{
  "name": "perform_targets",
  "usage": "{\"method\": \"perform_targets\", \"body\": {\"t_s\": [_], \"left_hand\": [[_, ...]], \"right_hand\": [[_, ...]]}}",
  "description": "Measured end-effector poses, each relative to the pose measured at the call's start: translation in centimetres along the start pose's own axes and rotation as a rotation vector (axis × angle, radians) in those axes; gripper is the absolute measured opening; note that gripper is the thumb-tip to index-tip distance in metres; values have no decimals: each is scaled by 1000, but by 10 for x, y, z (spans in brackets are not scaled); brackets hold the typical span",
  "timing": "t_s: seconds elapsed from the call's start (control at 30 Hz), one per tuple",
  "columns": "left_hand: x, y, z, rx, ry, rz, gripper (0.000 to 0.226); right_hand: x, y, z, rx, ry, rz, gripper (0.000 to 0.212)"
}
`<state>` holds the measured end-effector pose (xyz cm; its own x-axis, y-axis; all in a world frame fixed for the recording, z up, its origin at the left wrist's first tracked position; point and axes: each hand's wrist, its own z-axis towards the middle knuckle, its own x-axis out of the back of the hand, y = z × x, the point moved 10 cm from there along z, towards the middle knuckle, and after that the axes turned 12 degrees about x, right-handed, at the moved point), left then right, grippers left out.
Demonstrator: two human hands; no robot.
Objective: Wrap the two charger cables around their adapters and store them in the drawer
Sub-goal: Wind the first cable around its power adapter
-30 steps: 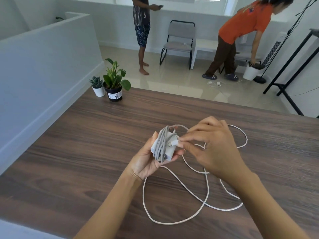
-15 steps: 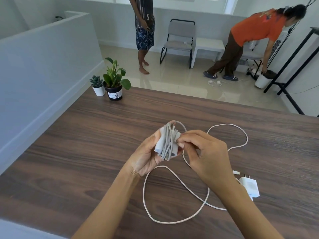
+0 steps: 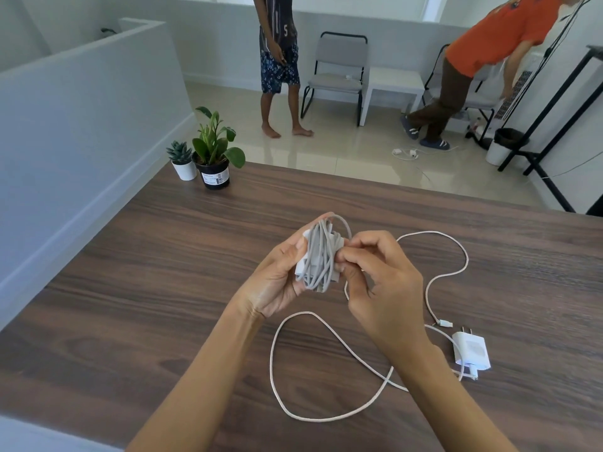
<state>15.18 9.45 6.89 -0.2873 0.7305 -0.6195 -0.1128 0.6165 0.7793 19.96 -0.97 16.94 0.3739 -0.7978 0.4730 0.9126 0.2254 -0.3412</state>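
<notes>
A white adapter wound with grey cable (image 3: 319, 256) sits above the dark wooden table (image 3: 163, 272), cupped in my left hand (image 3: 277, 282). My right hand (image 3: 378, 282) pinches the cable end against the bundle's right side. A second white adapter (image 3: 471, 350) lies flat on the table at the right, prongs pointing away from me. Its long white cable (image 3: 306, 415) sprawls in loose loops under and around my arms, with its free plug (image 3: 443, 322) just beyond the adapter. No drawer is in view.
Two potted plants (image 3: 212, 158) stand at the table's far left corner, beside a low white wall (image 3: 81, 125). Beyond the table, two people stand on the tiled floor near a grey chair (image 3: 336, 76). A black stand (image 3: 548, 125) is at the right.
My right hand has shifted left and up, pressing the cable end onto the wrapped bundle. The second adapter on the table, hidden a second ago, now shows beside my right forearm.
</notes>
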Motion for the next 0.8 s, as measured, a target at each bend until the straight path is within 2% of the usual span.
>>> {"method": "perform_targets", "body": {"t_s": [0.1, 0.2, 0.33, 0.53, 0.67, 0.8], "left_hand": [[0, 8, 1, -32, -13, 4, 67], [2, 17, 1, -52, -21, -15, 67], [8, 21, 1, -53, 21, 11, 77], [7, 14, 4, -34, 79, 23, 80], [6, 18, 5, -42, 104, 37, 67], [8, 21, 5, -55, 132, 41, 74]], "right_hand": [[-3, 2, 1, -49, 47, 35, 16], [-9, 12, 0, -186, 62, 142, 15], [-16, 19, 2, -264, 2, 186, 12], [-12, 20, 7, -237, -12, 126, 13], [-16, 29, 3, -294, -34, 191, 18], [-13, 25, 2, -272, -5, 155, 20]]}}
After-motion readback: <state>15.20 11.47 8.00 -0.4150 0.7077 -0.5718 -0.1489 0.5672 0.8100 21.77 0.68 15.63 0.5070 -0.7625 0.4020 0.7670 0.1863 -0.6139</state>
